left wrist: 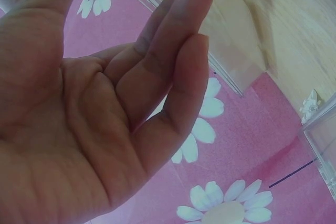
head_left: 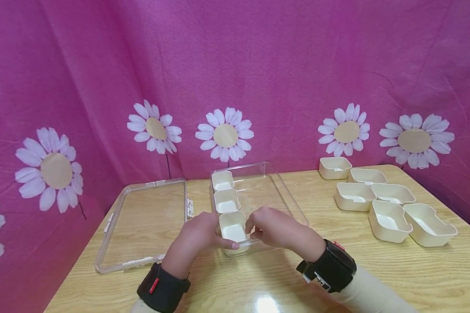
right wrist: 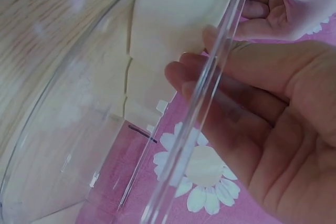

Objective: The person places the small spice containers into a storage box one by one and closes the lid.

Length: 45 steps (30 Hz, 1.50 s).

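A clear plastic box [head_left: 274,208] stands mid-table with three small cream bins in a row along its left side: a far bin [head_left: 222,180], a middle bin [head_left: 226,201] and a near bin [head_left: 233,226]. My right hand [head_left: 276,228] reaches over the front rim and pinches the near bin's right wall between thumb and curled fingers. At the box's near left corner is my left hand [head_left: 201,234], its thumb stretched along the front by the near bin. Its palm [left wrist: 79,124] is bare in the left wrist view, the fingers loosely bent with nothing between them.
A clear lid [head_left: 152,221] with white clips lies flat to the left of the box. Several more cream bins [head_left: 354,196] stand grouped on the right of the wooden table [head_left: 227,287]. A pink curtain [head_left: 282,78] with daisies hangs behind and at the left.
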Each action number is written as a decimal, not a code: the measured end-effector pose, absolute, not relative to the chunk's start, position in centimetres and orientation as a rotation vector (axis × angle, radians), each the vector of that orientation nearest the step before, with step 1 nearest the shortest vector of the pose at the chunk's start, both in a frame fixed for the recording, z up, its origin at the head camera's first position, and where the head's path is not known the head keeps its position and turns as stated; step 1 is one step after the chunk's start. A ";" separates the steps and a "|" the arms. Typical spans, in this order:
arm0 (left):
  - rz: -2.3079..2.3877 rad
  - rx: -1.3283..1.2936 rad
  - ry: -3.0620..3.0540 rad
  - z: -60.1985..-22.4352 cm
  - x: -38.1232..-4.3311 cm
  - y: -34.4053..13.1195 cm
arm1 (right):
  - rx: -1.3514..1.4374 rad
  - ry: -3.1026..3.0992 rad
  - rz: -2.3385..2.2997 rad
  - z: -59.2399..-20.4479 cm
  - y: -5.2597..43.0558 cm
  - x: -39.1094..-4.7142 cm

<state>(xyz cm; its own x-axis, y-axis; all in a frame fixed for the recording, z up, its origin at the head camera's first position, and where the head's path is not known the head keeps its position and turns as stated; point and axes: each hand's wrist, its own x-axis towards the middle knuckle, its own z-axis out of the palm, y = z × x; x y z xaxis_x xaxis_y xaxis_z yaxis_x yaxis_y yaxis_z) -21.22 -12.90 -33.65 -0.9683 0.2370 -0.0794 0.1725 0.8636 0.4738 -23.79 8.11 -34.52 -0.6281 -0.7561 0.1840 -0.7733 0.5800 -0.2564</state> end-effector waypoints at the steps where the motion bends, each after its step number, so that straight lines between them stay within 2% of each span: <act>1: 0.720 0.324 2.902 -33.6 -21.2 -12.9 | 1.323 -2.738 0.472 -34.6 8.1 -23.7; 11: 0.728 0.348 2.901 -33.6 -21.3 -12.8 | 1.247 -2.722 0.372 -34.6 7.9 -23.3; 26: 0.740 0.345 2.857 -33.4 -21.0 -13.5 | 1.291 -2.686 0.337 -35.1 6.9 -22.6; 45: 0.510 0.330 2.897 -32.1 -19.6 -13.9 | 1.332 -2.666 0.280 -34.7 5.5 -20.4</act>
